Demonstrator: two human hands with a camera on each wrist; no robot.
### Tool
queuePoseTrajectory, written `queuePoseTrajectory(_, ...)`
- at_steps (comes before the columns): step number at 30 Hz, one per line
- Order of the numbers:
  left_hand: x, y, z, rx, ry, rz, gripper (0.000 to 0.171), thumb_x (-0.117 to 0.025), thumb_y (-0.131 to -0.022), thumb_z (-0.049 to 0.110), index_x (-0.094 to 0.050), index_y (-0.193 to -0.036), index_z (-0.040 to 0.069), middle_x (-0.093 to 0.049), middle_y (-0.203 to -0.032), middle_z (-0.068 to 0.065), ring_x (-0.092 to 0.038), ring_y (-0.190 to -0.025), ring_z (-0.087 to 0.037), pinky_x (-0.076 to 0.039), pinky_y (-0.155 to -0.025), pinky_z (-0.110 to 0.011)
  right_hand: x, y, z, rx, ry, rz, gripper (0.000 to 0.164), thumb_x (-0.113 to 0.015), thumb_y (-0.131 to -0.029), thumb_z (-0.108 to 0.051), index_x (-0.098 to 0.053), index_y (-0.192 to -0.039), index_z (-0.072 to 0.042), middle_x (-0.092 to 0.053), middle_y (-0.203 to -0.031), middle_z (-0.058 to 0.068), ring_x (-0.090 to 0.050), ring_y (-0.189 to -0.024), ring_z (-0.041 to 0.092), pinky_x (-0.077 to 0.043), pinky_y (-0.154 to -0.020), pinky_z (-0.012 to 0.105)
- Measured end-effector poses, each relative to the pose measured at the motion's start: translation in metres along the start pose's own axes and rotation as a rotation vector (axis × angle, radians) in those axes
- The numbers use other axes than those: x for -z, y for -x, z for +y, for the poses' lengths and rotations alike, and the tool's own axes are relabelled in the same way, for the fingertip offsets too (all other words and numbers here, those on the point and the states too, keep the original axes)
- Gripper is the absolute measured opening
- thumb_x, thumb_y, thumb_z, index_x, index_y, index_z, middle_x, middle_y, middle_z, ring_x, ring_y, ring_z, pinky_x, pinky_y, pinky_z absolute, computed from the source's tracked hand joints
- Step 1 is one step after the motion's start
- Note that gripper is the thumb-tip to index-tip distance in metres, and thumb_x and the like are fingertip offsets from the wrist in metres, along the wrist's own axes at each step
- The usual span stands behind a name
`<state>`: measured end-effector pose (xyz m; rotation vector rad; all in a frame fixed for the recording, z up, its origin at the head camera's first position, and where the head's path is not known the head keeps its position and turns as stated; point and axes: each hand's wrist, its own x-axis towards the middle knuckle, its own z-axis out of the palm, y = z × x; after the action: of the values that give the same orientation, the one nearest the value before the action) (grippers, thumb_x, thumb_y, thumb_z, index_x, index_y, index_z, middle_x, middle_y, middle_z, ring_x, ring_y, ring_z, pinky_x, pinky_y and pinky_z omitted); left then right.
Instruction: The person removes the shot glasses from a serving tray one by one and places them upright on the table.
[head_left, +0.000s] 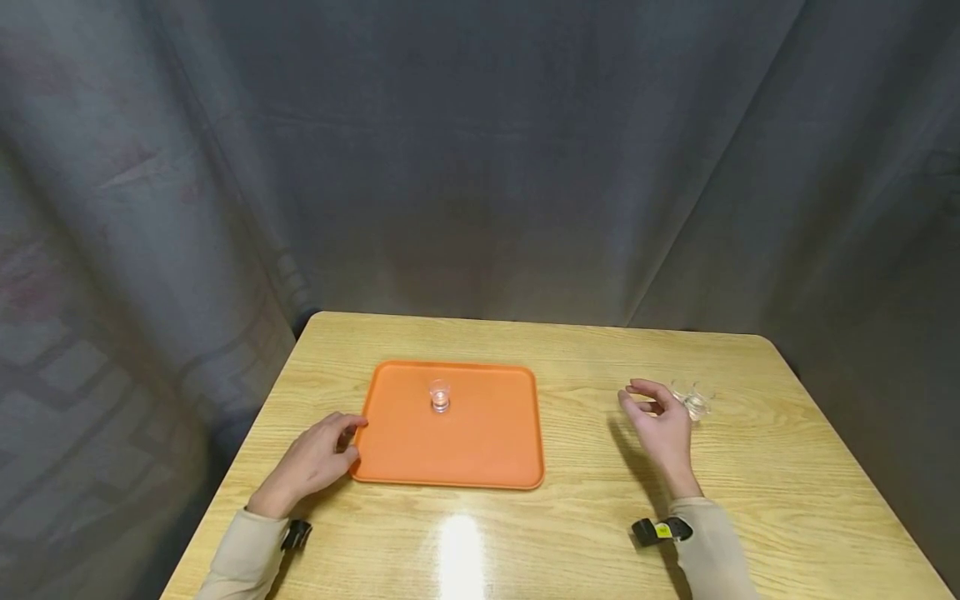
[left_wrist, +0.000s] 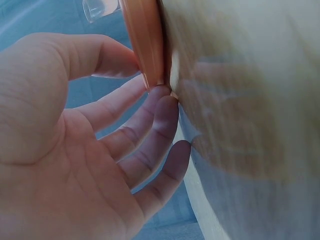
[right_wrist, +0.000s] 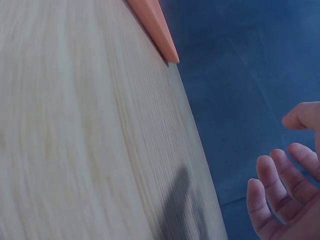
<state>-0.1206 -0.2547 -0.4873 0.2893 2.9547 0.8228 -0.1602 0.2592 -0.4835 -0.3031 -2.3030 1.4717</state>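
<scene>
An orange tray (head_left: 480, 450) lies on the wooden table, with one small clear glass cup (head_left: 440, 396) upright toward its back. At the tray's left edge is my left hand (head_left: 318, 458); thumb and fingertips touch the rim, spread apart and loosely bent. The left wrist view has the tray (left_wrist: 145, 40) edge-on beside the left hand (left_wrist: 85, 135). My right hand (head_left: 663, 429) hovers above the table, right of the tray, holding nothing. In the right wrist view that hand (right_wrist: 290, 195) has loosely bent, parted fingers. Just beyond it stand small clear cups (head_left: 697, 402), partly hidden by the hand.
The pale wooden table (head_left: 585, 533) extends around the tray, with a bright light reflection near its front. Grey curtains (head_left: 480, 167) hang behind the table and on both sides. A dark strap device (head_left: 662, 531) sits at the right wrist.
</scene>
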Motion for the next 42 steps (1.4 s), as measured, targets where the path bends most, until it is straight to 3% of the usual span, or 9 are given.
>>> queuePoseTrajectory(4, 0.000, 0.000, 0.000, 0.001, 0.002, -0.003, 0.044, -0.070, -0.093, 0.011, -0.068, -0.137, 0.008, -0.069, -0.115, -0.004, -0.064, -0.102, -0.020, -0.053, -0.089, -0.046, -0.008, 0.002, -0.003, 0.007, -0.029, -0.023, 0.029, -0.077, -0.094, -0.011, -0.075, -0.120, 0.001, -0.069, -0.095, -0.024, -0.064, -0.076, -0.003, -0.052, -0.067, 0.013)
queuePoseTrajectory(10, 0.000, 0.000, 0.000, -0.006, 0.000, 0.007, 0.043, -0.070, -0.093, 0.010, -0.069, -0.136, 0.007, -0.069, -0.115, -0.004, -0.064, -0.102, -0.021, -0.053, -0.089, -0.046, -0.021, 0.006, -0.008, 0.026, -0.047, -0.068, 0.028, -0.077, -0.095, -0.010, -0.075, -0.120, 0.002, -0.078, -0.112, 0.016, -0.065, -0.076, -0.002, -0.052, -0.066, 0.014)
queuePoseTrajectory(13, 0.000, 0.001, 0.000, -0.004, -0.001, 0.007, 0.043, -0.070, -0.094, 0.010, -0.068, -0.137, 0.007, -0.069, -0.115, -0.005, -0.064, -0.102, -0.021, -0.053, -0.090, -0.046, -0.027, 0.007, -0.010, 0.032, -0.049, -0.082, 0.028, -0.076, -0.095, -0.008, -0.074, -0.121, 0.003, -0.075, -0.117, 0.025, -0.065, -0.076, -0.002, -0.052, -0.066, 0.014)
queuePoseTrajectory(33, -0.001, 0.000, 0.001, -0.001, -0.017, 0.015, 0.043, -0.069, -0.093, 0.011, -0.069, -0.136, 0.008, -0.069, -0.116, -0.005, -0.065, -0.103, -0.022, -0.053, -0.090, -0.047, -0.069, 0.019, -0.032, 0.034, -0.101, -0.198, 0.031, -0.078, -0.094, -0.011, -0.074, -0.123, 0.001, -0.076, -0.118, 0.021, -0.066, -0.078, 0.002, -0.053, -0.068, 0.014)
queuePoseTrajectory(42, -0.001, 0.001, 0.000, -0.005, -0.015, 0.018, 0.043, -0.070, -0.093, 0.011, -0.069, -0.136, 0.008, -0.069, -0.117, -0.005, -0.065, -0.103, -0.022, -0.053, -0.091, -0.048, -0.087, 0.023, -0.045, 0.068, -0.098, -0.231, 0.030, -0.080, -0.093, -0.012, -0.076, -0.121, -0.002, -0.077, -0.114, 0.017, -0.070, -0.085, 0.017, -0.055, -0.072, 0.018)
